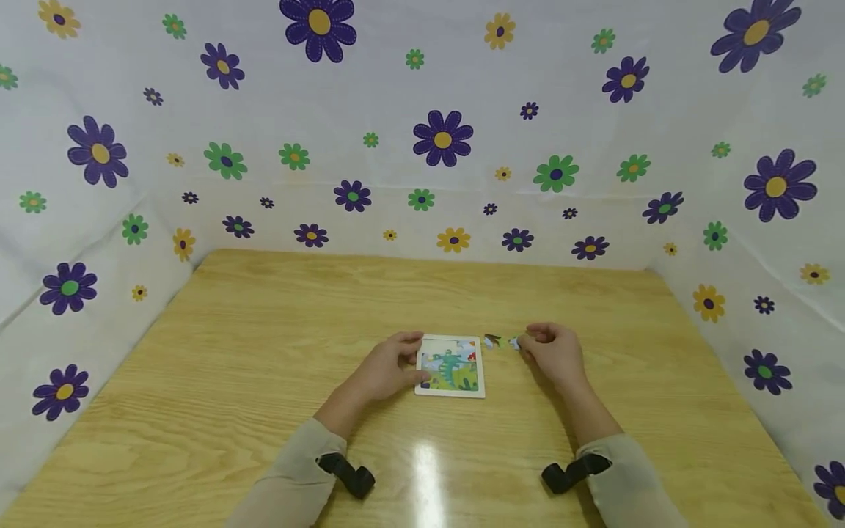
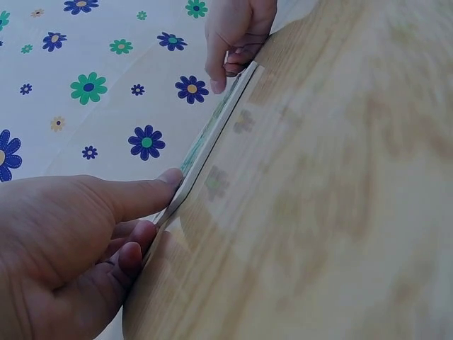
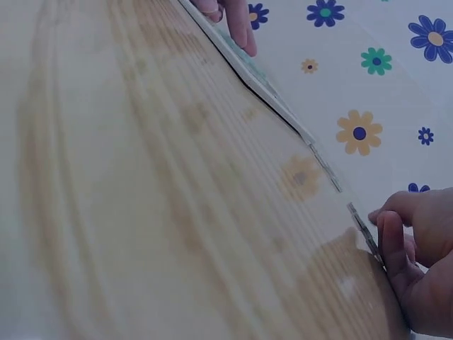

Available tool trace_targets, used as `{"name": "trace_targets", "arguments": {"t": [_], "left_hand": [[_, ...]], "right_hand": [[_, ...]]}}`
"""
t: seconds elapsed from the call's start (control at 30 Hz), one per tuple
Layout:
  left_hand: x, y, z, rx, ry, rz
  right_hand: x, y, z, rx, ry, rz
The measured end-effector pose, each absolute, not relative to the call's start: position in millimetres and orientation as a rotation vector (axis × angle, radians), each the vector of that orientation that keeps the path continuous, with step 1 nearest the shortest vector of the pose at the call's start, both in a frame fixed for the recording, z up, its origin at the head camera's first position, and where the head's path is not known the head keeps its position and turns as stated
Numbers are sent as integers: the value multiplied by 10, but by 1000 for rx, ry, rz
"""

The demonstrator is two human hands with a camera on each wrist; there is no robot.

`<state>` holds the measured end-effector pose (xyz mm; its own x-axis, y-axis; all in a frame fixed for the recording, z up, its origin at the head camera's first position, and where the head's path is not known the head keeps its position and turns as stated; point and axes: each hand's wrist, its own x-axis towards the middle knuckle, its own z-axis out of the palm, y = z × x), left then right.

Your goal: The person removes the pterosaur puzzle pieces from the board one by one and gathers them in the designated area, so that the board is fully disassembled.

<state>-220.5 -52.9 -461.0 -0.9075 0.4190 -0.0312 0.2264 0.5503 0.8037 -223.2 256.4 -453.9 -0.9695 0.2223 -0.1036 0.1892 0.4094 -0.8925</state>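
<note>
A small jigsaw puzzle board [image 1: 451, 394] with a white rim and a green dinosaur picture lies flat on the table. Its upper left part shows bare backing. My left hand [image 1: 389, 370] grips the board's left edge, the thumb [image 2: 145, 197] lying on the rim. To the right of the board, a loose puzzle piece [image 1: 492, 341] lies beside its upper corner. Farther right, my right hand [image 1: 554, 356] pinches another puzzle piece [image 1: 514, 342] at table level, its fingertips covering part of it. Seen edge-on in the right wrist view, that piece [image 3: 362, 228] is thin and flat.
The wooden table [image 1: 264, 330] runs back to a white cloth backdrop [image 1: 383, 88] printed with purple, green and yellow flowers, which also hangs at both sides. Black camera straps [image 1: 350, 475] sit on both sleeves. Light glares off the table's front middle.
</note>
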Motion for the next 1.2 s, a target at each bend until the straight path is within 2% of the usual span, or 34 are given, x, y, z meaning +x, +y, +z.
{"name": "trace_targets", "arguments": {"t": [0.3,0.53,0.83,1.2], "left_hand": [[-2215,-533,-4596,583,2558,1283],[-2215,-537,-4654,559,2548,1286],[-2214,-534,-4628,591,2549,1276],[-2221,-563,-4634,592,2544,1306]], "right_hand": [[-2280,2498,-4527,-320,-2525,1706],[-2266,2153,-4442,48,-2765,1603],[-2276,1903,-4442,333,-2954,1442],[-2276,1844,-4454,387,-2986,1321]]}}
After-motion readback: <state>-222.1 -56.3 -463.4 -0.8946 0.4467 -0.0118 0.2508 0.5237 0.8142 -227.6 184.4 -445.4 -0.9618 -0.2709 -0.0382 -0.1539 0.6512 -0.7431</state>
